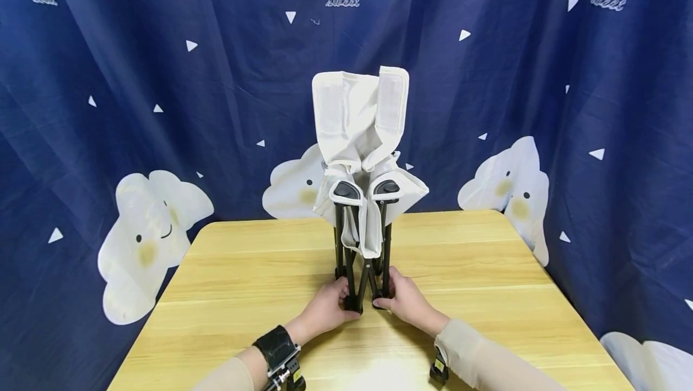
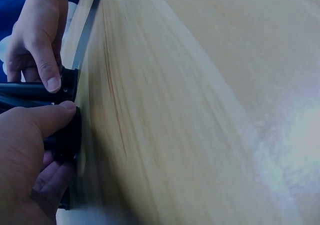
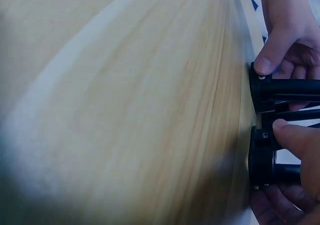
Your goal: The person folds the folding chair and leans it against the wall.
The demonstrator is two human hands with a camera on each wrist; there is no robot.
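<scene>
A folded camp chair, with white fabric and thin black legs, stands upright on the wooden table. Its seat and back cloth are bunched together above the crossed legs. Low down on the near left side, my left hand pinches a black foot between thumb and fingers. The near right foot is held the same way by my right hand. In the left wrist view, both thumbs lie on the black plastic feet, close to each other. The rear feet are partly hidden behind the hands and front legs.
A dark blue curtain with white clouds and triangles hangs behind the table and along both sides. The tabletop's rounded back corners lie close to the cloth. Each wrist wears a camera, on a black strap at the left.
</scene>
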